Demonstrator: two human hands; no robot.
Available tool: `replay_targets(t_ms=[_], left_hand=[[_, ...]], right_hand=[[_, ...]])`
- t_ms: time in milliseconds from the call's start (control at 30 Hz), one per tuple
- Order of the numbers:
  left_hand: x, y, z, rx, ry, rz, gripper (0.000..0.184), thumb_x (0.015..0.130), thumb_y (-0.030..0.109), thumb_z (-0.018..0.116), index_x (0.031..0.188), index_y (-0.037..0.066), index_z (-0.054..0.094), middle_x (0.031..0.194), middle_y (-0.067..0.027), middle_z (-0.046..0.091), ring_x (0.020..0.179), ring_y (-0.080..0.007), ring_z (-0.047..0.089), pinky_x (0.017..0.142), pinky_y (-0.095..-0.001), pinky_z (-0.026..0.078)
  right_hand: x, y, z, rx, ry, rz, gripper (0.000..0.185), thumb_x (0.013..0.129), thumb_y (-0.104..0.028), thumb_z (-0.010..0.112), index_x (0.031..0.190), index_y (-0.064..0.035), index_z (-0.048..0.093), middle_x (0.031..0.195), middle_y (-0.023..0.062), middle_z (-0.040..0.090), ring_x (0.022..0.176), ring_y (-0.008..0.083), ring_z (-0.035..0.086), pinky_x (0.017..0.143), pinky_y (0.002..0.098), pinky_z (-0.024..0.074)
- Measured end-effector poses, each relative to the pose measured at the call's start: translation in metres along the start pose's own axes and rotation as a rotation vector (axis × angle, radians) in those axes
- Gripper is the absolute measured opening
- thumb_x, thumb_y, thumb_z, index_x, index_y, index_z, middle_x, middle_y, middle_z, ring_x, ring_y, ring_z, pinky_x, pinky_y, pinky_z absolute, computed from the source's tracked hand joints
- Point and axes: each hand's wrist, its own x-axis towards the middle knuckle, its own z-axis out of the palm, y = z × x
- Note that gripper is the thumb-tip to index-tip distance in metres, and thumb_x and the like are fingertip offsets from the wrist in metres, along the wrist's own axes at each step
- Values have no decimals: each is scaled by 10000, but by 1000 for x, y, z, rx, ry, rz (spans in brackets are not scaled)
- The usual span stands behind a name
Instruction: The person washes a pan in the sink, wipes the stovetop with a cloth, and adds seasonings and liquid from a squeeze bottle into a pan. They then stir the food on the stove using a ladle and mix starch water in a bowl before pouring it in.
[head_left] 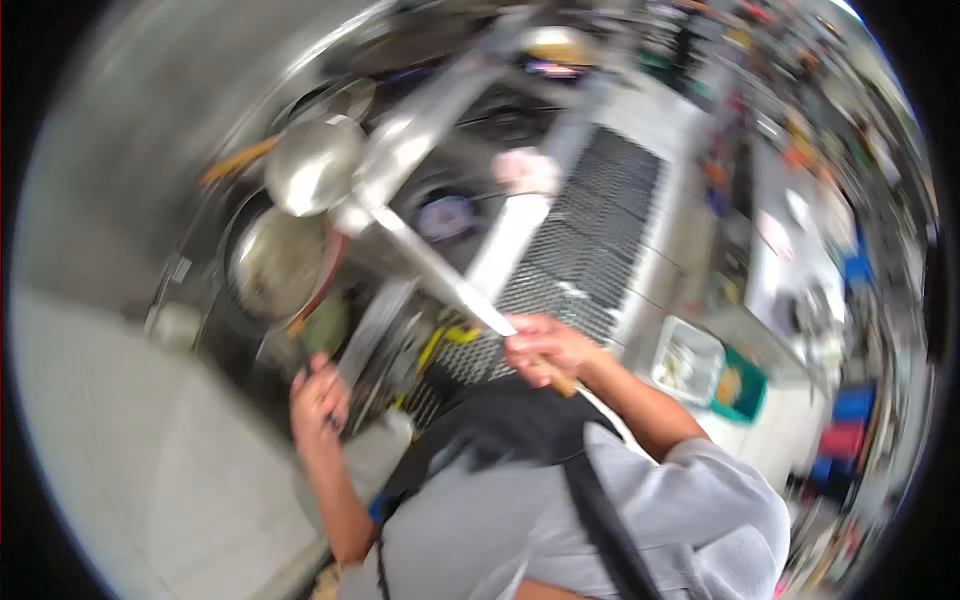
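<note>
The pan, with a pale inside, lies over the stove. On its near side, the left hand is closed around a dark handle, which seems to run to this pan, but the blur hides the joint. To the right of the pan, the right hand has fingers wrapped on the long handle of a ladle, whose round bowl is at the pan's far edge; whether they touch, I cannot tell.
</note>
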Motion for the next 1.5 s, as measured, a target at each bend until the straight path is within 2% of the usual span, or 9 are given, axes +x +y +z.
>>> replay_targets(t_ms=[133, 233, 300, 367, 400, 500, 733, 867, 1500], left_hand=[[32, -41, 2, -34, -356, 4, 157, 1056, 147, 482, 1184, 111, 565, 587, 74, 322, 418, -50, 301, 302, -239, 249], [22, -60, 76, 39, -297, 28, 76, 1035, 114, 508, 1095, 74, 533, 667, 64, 384, 467, -26, 365, 394, -213, 340], [97, -48, 8, 132, -500, -294, 360, 959, 408, 650, 1150, 105, 620, 729, -68, 605, 594, -274, 574, 408, -416, 422], [101, -71, 52, 50, -555, -383, 251, 983, 297, 623, 1071, 61, 616, 725, -71, 591, 588, -251, 552, 436, -378, 427], [98, -80, 68, 0, -564, -427, 205, 995, 241, 609, 1031, 40, 614, 723, -73, 584, 585, -239, 541, 451, -359, 430], [80, -125, 119, -45, -528, -141, 87, 1016, 53, 505, 1095, 73, 535, 677, 44, 435, 459, -49, 402, 408, -236, 422], [138, -195, 122, 107, -558, -154, 188, 1033, 94, 510, 1204, 140, 573, 601, 54, 337, 430, -83, 302, 323, -249, 233], [144, -216, 125, 224, -411, -129, 291, 860, -6, 673, 1125, 84, 591, 668, 27, 504, 476, -90, 465, 442, -261, 376], [192, -267, 156, -9, -257, -174, 274, 873, -12, 652, 1031, 121, 472, 655, 27, 476, 444, -84, 478, 413, -262, 426]], right_hand=[[-89, 20, -64, 223, 14, -198, 436, 1065, -249, 573, 1481, -153, 487, 761, -13, 519, 516, 66, 482, 401, 228, 424], [-149, 41, -105, 430, 122, -300, 323, 1070, -277, 571, 1370, -162, 539, 770, -23, 517, 504, 63, 437, 406, 226, 404], [-184, 60, -109, 359, 400, -309, 260, 1072, -264, 563, 1307, -155, 585, 738, -19, 515, 533, 54, 486, 416, 231, 421], [-237, 100, -137, -970, 1161, -209, 288, 916, -285, 706, 1119, -83, 671, 795, 160, 697, 762, 294, 711, 693, 448, 572], [-245, 130, -159, -1054, 1333, -135, 336, 823, -260, 718, 1094, -66, 686, 922, 213, 730, 893, 396, 711, 823, 497, 550], [-299, 173, -172, -992, 1332, 246, 270, 758, -230, 669, 947, -47, 729, 915, 223, 733, 907, 401, 717, 800, 505, 552], [-393, 324, -209, -726, 1363, 530, 350, 845, -238, 717, 1039, 53, 703, 722, 177, 706, 607, 297, 704, 620, 429, 591], [-423, 309, -175, -950, 1321, 594, 327, 828, -245, 744, 1045, -1, 746, 806, 203, 744, 773, 282, 744, 746, 447, 581], [-343, 148, -180, -858, 1187, 811, 374, 826, -230, 783, 1127, -10, 758, 826, 134, 750, 743, 159, 679, 693, 380, 543]])
